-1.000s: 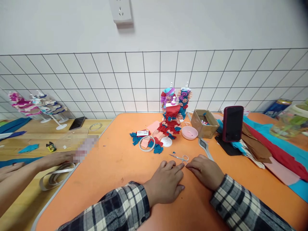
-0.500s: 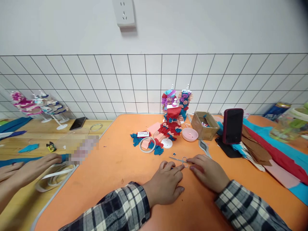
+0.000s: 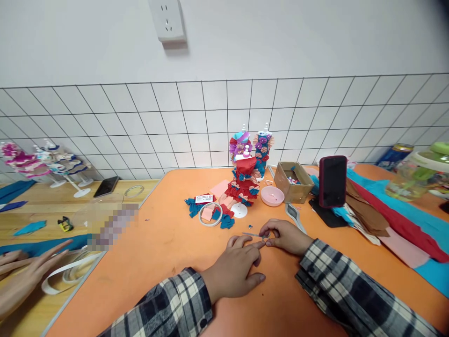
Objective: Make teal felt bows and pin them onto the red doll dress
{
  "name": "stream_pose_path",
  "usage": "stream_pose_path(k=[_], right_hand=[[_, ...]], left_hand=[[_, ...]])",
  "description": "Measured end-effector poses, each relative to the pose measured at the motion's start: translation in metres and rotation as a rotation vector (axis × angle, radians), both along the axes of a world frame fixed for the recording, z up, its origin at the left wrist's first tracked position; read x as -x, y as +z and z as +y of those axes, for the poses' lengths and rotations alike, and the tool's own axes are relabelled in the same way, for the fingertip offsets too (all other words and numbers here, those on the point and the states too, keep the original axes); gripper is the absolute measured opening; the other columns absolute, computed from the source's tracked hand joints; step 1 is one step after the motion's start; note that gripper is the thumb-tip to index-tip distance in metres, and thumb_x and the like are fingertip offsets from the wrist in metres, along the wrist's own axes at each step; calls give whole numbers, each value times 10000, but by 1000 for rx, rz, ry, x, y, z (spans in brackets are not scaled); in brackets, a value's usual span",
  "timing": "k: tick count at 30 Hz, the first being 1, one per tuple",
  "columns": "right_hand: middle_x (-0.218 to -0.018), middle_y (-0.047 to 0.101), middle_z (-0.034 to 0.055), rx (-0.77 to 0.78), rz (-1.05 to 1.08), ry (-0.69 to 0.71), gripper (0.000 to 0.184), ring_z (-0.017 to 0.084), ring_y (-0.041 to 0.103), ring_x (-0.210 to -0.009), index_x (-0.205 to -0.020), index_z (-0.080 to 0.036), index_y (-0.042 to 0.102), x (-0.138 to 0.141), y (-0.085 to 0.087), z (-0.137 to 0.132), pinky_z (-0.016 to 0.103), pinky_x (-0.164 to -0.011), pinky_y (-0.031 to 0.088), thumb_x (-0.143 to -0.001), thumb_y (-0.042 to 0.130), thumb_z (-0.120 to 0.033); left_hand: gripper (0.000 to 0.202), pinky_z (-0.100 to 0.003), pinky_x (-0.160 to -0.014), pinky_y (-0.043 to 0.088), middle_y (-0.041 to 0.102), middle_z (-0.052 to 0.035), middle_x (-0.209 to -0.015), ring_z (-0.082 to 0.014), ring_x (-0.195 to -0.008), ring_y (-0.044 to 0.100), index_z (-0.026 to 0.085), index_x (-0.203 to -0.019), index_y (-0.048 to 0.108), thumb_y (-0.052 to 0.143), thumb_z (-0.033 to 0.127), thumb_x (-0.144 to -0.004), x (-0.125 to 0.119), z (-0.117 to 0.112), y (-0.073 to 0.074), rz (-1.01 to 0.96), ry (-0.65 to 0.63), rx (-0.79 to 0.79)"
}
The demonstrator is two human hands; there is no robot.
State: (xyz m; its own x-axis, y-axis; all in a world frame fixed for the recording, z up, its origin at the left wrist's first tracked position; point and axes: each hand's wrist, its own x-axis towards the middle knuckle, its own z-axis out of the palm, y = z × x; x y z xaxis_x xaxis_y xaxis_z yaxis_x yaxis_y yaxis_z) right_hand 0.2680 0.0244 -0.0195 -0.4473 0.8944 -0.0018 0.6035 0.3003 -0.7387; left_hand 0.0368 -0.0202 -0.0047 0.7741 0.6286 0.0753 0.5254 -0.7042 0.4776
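Observation:
Small silver scissors (image 3: 249, 234) lie on the orange tabletop, blades toward the left, their handle rings partly covered by fingers. My right hand (image 3: 286, 238) has its thumb and fingertips closed around those rings. Palm down beside them rests my left hand (image 3: 235, 267), its fingers spread and the index fingertip close to the rings; I cannot tell whether it touches. A tiny blue bow (image 3: 250, 226) lies just beyond the blades. Farther back, a miniature red dress (image 3: 244, 180) with blue and pink bows stands on a white round base (image 3: 239, 210).
Left of the dress are a tape roll (image 3: 201, 218) and fabric scraps (image 3: 227, 222). Behind my right hand stand a pink bowl (image 3: 272, 196), a cardboard box (image 3: 298, 191), grey-handled tweezers (image 3: 293, 214) and an upright phone (image 3: 332, 181). Another person's hand (image 3: 38, 267) works at far left.
My right hand's fingers have curled in and closed on the scissors' rings, where they were stretched out before. My left hand has barely moved. The view has shifted slightly right.

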Motion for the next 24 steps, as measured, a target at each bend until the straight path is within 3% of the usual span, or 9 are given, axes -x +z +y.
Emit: stream_pose_path(k=[6,12,17,21,24], right_hand=[[-861,649,14,104,31,-36,280,132,517,-687,-952,-186,694,-7,-3,0,244,-637,416,-680,709,-250],[-880,633,14,-26,-29,12,198,149,545,-754,-894,-215,699,-7,-6,-6,268,-705,443,-698,691,-190],[-897,640,30,-119,-37,83,88,163,598,-879,-790,-228,725,-6,-9,-13,277,-817,459,-787,638,-216],[-1003,656,34,-247,-190,138,189,171,604,-954,-887,-267,737,-7,-5,-21,302,-856,452,-868,552,-236],[-1099,654,33,-317,-298,190,232,192,596,-1006,-995,-295,718,-10,-1,-26,332,-871,451,-902,506,-279]], left_hand=[[271,-503,-1021,275,462,-9,-1433,-322,-1314,318,223,-891,518,695,365,-743,1,2,-1,7,11,54],[296,-485,-1047,297,380,-62,-1484,-315,-1342,307,213,-915,522,698,382,-747,1,1,0,-10,55,11],[312,-528,-1106,228,438,-100,-1446,-291,-1323,386,201,-1017,530,617,424,-816,7,5,0,63,35,-15],[522,-556,-1138,148,425,-82,-1458,-309,-1385,282,208,-1260,451,568,489,-836,13,7,-1,92,2,-60],[551,-573,-1134,151,403,-53,-1476,-324,-1401,234,231,-1298,436,550,514,-839,15,8,-3,103,-2,-68]])
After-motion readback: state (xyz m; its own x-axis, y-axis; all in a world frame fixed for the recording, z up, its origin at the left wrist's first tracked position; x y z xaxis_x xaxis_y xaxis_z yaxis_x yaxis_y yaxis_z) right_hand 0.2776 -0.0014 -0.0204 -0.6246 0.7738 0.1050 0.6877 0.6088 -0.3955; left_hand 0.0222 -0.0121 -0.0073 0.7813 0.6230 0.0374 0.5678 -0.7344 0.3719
